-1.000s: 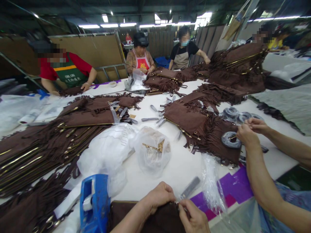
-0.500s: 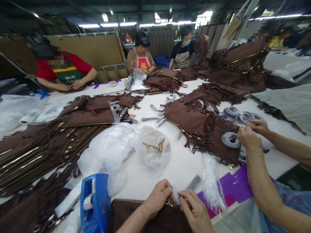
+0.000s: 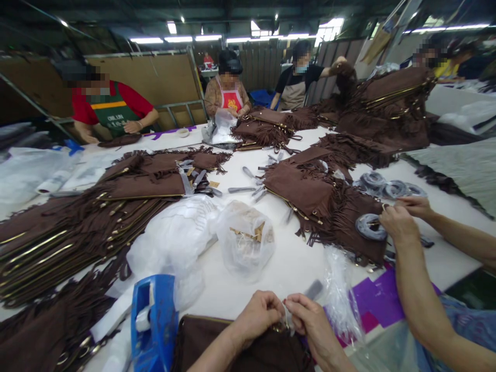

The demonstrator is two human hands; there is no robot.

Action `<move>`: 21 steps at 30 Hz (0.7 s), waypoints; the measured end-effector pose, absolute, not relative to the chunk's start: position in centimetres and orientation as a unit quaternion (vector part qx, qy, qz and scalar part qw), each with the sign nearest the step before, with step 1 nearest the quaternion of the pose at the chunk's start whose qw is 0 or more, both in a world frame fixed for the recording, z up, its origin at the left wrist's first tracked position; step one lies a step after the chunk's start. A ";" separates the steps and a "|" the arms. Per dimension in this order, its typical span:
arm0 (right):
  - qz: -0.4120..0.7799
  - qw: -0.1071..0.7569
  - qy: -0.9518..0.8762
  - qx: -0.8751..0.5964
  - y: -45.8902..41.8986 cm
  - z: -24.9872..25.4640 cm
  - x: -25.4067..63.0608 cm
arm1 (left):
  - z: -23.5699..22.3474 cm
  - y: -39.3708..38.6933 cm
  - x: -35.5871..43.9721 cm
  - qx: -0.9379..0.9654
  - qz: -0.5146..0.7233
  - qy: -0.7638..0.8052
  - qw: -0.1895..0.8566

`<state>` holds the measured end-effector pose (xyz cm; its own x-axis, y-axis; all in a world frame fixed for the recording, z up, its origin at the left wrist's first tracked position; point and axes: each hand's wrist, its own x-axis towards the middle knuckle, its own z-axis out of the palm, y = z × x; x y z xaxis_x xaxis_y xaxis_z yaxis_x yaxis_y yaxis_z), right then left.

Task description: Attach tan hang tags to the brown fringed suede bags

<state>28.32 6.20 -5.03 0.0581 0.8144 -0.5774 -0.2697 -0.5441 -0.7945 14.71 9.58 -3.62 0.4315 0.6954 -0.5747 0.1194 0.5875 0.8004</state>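
Note:
At the bottom centre, a dark brown bag with a gold zip along its top edge lies in front of me. Over its metal fittings, my left hand is closed in a pinch, fingertips nearly touching those of my right hand. My right hand is pinched on a thin whitish, see-through strip, which hangs down by the gold hardware. What my left fingertips grip is hidden by the fingers. Just behind my right hand lies a grey wrapped strap.
A blue tape dispenser stands left of the bag. Beyond are a clear bag of tags, white plastic bags, clear plastic ties and stacks of brown fringed bags. A co-worker's hands work close by at right; others sit opposite.
My hands have drawn together over the bag's fittings, fingertips now almost meeting. Across the table, a co-worker's arm has stretched out to the right with a brown piece. The view has shifted slightly.

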 end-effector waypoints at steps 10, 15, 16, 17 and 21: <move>0.649 0.416 -0.231 -0.594 6.4 -5.0 28.1 | -3.9 9.6 15.5 0.420 0.197 0.519 0.718; 0.645 0.417 -0.232 -0.596 6.4 -5.1 28.1 | -3.8 9.6 15.4 0.409 0.199 0.513 0.728; 0.645 0.417 -0.232 -0.597 6.4 -5.1 28.2 | -3.8 9.6 15.4 0.405 0.199 0.513 0.730; 0.644 0.416 -0.232 -0.598 6.4 -5.0 28.2 | -3.8 9.6 15.4 0.403 0.200 0.513 0.731; 0.643 0.414 -0.232 -0.601 6.5 -4.8 28.1 | -4.1 9.7 15.5 0.401 0.206 0.515 0.729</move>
<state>28.14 6.51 -4.83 0.0662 0.8121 -0.5798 -0.2532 -0.5484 -0.7970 15.53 9.66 -4.05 0.3847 0.7128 -0.5864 0.1134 0.5940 0.7965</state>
